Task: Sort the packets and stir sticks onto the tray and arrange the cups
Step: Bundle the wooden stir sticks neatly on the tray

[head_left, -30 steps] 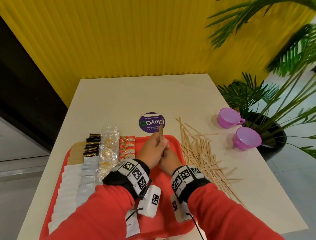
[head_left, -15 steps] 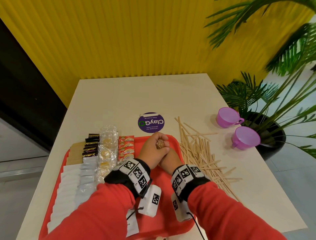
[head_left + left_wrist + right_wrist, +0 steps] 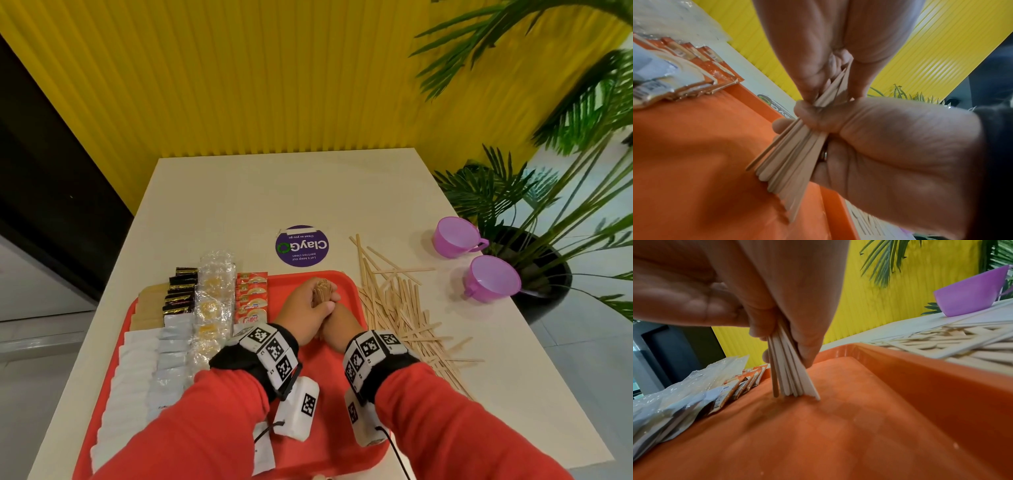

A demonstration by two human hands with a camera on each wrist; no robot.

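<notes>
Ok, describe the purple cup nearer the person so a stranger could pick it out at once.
Start at the cream table and go to its right edge, beside the potted palm. Two purple cups stand there, past the loose stir sticks. The nearer purple cup is the one whose handle points left toward the sticks; the farther cup has its handle pointing right.

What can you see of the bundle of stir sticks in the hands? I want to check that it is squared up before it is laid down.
The bundle of stir sticks is a handful of thin, flat, pale wooden strips with rounded ends. It stands about upright, lower ends pressed on the floor of the red tray, one darker stick slightly splayed. The left hand and right hand both grip it. Its top ends show level above the left fist.
</notes>
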